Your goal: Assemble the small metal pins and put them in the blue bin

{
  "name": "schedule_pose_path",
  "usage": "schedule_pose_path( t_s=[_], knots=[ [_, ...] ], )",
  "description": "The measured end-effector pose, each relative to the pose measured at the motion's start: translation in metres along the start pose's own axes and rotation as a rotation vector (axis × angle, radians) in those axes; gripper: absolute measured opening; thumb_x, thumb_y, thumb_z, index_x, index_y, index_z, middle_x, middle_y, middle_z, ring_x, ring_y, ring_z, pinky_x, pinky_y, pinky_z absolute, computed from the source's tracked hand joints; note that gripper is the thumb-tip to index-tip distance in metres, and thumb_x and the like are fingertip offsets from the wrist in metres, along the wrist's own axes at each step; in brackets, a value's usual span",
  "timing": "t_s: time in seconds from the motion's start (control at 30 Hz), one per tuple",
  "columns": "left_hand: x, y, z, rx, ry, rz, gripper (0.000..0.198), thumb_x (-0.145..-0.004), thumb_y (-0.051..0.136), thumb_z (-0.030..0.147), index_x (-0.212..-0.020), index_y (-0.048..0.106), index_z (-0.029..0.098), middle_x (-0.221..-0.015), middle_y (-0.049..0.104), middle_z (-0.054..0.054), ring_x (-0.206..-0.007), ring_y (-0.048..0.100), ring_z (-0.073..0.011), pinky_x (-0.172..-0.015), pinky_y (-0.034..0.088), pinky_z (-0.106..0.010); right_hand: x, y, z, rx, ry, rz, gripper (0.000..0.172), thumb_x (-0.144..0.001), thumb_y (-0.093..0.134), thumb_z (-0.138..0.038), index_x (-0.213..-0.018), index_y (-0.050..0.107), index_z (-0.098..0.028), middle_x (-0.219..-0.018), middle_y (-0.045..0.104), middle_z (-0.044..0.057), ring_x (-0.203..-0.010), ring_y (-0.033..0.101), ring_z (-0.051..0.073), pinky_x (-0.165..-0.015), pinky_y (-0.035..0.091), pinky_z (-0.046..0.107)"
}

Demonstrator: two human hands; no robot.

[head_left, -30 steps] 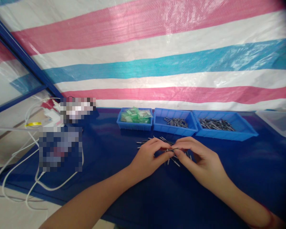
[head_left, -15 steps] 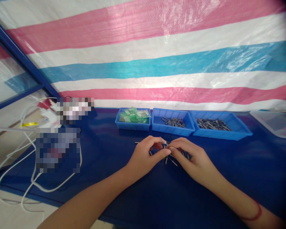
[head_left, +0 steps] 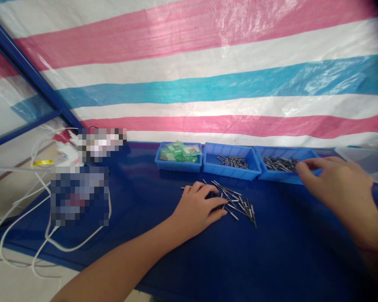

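Observation:
My left hand rests palm down over a loose pile of thin metal rivets on the table, its fingers spread and touching those at the pile's left. Part of the pile is hidden under it. Out to the right, my right hand is at the front right of the right blue bin, its thumb and forefinger drawn together at the rim. Whatever may be between those fingertips is hidden. Dark and silver rivets lie inside that bin, left of the fingers.
A middle blue bin holds more rivets. The left blue bin holds small green-and-clear packets. A translucent lid or tray lies at the far right. White cables loop over the table's left side, and a striped sheet hangs behind.
My hands were together above the pile. The right has moved away to the right bin, and the left has lowered and spread over the rivets, uncovering the pile's right side.

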State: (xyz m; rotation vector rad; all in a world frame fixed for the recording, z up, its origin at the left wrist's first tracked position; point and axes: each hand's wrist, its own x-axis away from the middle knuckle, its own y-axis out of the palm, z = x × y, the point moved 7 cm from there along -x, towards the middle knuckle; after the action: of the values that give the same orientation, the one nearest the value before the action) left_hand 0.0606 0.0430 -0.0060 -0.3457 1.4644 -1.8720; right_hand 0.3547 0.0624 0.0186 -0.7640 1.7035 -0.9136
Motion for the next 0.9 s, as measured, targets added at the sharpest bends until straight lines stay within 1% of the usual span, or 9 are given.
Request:
schedule_pose_path(
  t_s=[0.03,0.1,0.23,0.37,0.5,0.57,0.63,0.77,0.9],
  knots=[
    [0.0,-0.001,0.0,-0.006,-0.002,0.005,0.026,-0.092,0.052,0.041,-0.109,0.066,0.03,-0.119,0.061,-0.003,-0.108,0.048,-0.0236,-0.084,0.039,-0.039,0.001,0.003,-0.001,0.043,-0.006,-0.003,0.03,-0.083,0.039,-0.043,-0.076,0.062,-0.023,-0.086,0.062,0.013,-0.086,0.06,0.037,-0.063,0.041,0.044],
    [0.0,-0.002,0.0,-0.018,-0.006,0.024,0.022,-0.091,0.053,0.039,-0.103,0.068,0.027,-0.115,0.062,-0.003,-0.106,0.049,-0.0227,-0.082,0.037,-0.038,0.005,0.001,-0.006,0.108,0.003,0.031,0.03,-0.084,0.04,-0.044,-0.081,0.064,-0.025,-0.089,0.064,0.012,-0.088,0.06,0.036,-0.063,0.042,0.043],
    [0.001,-0.005,0.002,-0.04,-0.003,0.06,0.015,-0.09,0.056,0.032,-0.094,0.067,0.022,-0.109,0.064,-0.002,-0.104,0.05,-0.0217,-0.081,0.036,-0.037,0.014,-0.01,-0.032,-0.013,-0.071,0.084,0.032,-0.087,0.043,-0.043,-0.093,0.066,-0.023,-0.097,0.065,0.013,-0.094,0.059,0.036,-0.066,0.043,0.044],
    [0.0,-0.005,0.004,-0.08,0.002,0.071,0.012,-0.09,0.055,0.026,-0.092,0.066,0.02,-0.107,0.064,-0.003,-0.103,0.051,-0.0215,-0.081,0.035,-0.036,0.03,-0.015,-0.068,-0.177,-0.207,0.144,0.025,-0.085,0.052,-0.038,-0.09,0.069,-0.02,-0.098,0.065,0.013,-0.094,0.058,0.032,-0.074,0.044,0.045],
    [-0.001,-0.003,0.002,-0.118,-0.033,0.054,0.017,-0.091,0.055,0.033,-0.092,0.064,0.019,-0.106,0.064,-0.004,-0.101,0.051,-0.0219,-0.079,0.033,-0.037,0.051,-0.009,-0.104,-0.3,-0.353,0.104,0.02,-0.085,0.055,-0.034,-0.089,0.069,-0.021,-0.098,0.064,0.01,-0.093,0.058,0.028,-0.082,0.043,0.045],
    [-0.002,-0.002,0.001,-0.124,-0.045,0.044,0.019,-0.091,0.055,0.036,-0.093,0.064,0.019,-0.105,0.064,-0.004,-0.101,0.051,-0.0221,-0.078,0.033,-0.037,0.059,-0.007,-0.117,-0.356,-0.4,0.075,0.017,-0.085,0.056,-0.032,-0.088,0.069,-0.021,-0.097,0.064,0.008,-0.092,0.058,0.026,-0.083,0.043,0.044],
    [-0.002,-0.003,0.0,-0.119,-0.052,0.054,0.017,-0.092,0.054,0.034,-0.093,0.064,0.019,-0.106,0.064,-0.003,-0.101,0.051,-0.0218,-0.078,0.032,-0.037,0.065,-0.006,-0.127,-0.409,-0.434,0.029,0.015,-0.085,0.057,-0.03,-0.088,0.069,-0.022,-0.096,0.064,0.008,-0.092,0.058,0.025,-0.084,0.043,0.044],
    [-0.002,-0.011,-0.001,-0.032,-0.097,0.131,0.019,-0.094,0.049,0.034,-0.097,0.062,0.02,-0.108,0.064,-0.003,-0.099,0.053,-0.0202,-0.08,0.033,-0.035,0.073,-0.005,-0.137,-0.535,-0.448,-0.072,0.013,-0.084,0.06,-0.031,-0.09,0.069,-0.023,-0.094,0.066,0.006,-0.093,0.058,0.025,-0.084,0.043,0.045],
    [-0.003,-0.014,0.005,0.122,-0.092,0.141,0.019,-0.096,0.047,0.034,-0.096,0.061,0.02,-0.099,0.067,-0.002,-0.093,0.057,-0.0172,-0.08,0.034,-0.032,0.078,-0.005,-0.139,-0.728,-0.382,-0.153,0.012,-0.085,0.061,-0.033,-0.088,0.069,-0.024,-0.091,0.068,0.005,-0.09,0.06,0.023,-0.08,0.047,0.042]
  ],
)
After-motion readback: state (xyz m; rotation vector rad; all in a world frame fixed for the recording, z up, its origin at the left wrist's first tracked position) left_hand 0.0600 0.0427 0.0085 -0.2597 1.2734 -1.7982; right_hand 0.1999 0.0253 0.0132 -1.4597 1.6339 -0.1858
